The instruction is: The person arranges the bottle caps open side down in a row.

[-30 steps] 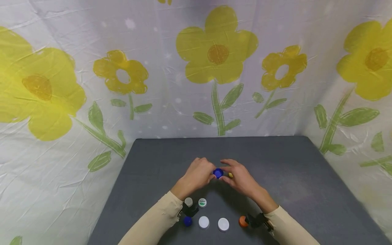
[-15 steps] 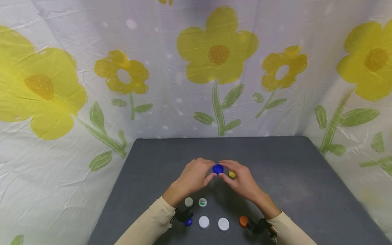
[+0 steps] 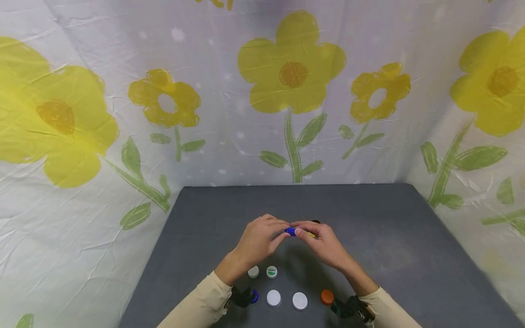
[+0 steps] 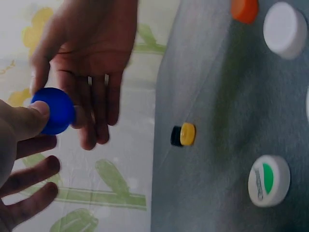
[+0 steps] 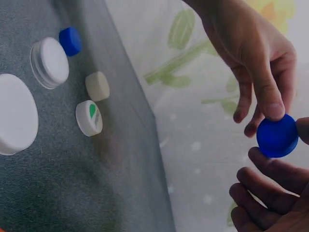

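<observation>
Above the dark table, a blue bottle cap point(image 3: 290, 231) is held up between both hands, turned edge-on in the head view. The left hand point(image 3: 259, 234) pinches it from the left; in the left wrist view its thumb lies on the flat face of the cap point(image 4: 59, 112). From the other side the right hand point(image 3: 321, 239) pinches the rim between thumb and index finger, as the right wrist view shows on the cap point(image 5: 277, 137). Beyond the right hand a yellow cap point(image 4: 188, 134) stands beside a black cap point(image 4: 176, 136); both are mostly hidden in the head view.
Nearer the person lie two large white caps point(image 3: 273, 298), an orange cap point(image 3: 326, 297) and a second blue cap point(image 3: 254, 296) partly behind the left wrist camera. A white cap with a green mark point(image 3: 272, 272) sits by a smaller white cap point(image 3: 253, 272). A flowered curtain point(image 3: 221, 136) surrounds the table.
The held blue cap has tilted from showing its round side to edge-on in the head view. The right hand now covers most of the yellow cap, and the left forearm has shifted slightly left.
</observation>
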The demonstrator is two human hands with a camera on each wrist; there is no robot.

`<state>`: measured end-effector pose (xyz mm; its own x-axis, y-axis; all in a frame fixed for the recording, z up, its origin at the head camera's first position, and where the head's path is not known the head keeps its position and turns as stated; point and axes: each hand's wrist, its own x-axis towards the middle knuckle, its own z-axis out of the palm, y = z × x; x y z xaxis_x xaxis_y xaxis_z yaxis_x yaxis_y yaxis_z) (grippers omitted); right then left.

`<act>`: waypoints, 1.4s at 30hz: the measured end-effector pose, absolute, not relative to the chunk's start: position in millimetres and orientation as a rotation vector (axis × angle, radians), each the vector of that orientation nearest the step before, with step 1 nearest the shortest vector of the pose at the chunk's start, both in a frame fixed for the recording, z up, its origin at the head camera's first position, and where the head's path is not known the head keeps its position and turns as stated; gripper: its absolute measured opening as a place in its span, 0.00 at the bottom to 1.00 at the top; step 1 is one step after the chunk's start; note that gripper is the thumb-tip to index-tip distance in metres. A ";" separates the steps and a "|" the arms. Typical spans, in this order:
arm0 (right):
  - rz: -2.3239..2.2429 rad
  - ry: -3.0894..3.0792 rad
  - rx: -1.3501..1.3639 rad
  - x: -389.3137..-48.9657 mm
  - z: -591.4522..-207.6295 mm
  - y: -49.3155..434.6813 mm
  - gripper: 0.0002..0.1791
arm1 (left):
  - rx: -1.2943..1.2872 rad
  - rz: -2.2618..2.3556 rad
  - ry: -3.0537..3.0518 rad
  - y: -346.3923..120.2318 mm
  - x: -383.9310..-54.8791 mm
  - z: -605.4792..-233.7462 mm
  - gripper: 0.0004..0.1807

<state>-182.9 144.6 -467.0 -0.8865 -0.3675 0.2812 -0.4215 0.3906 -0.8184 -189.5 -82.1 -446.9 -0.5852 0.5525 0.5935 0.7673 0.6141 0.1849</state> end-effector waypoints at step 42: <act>1.065 -2.237 0.922 -178.5 -482.0 153.5 0.25 | -0.861 -1.359 -2.619 -83.9 -181.5 -453.3 0.19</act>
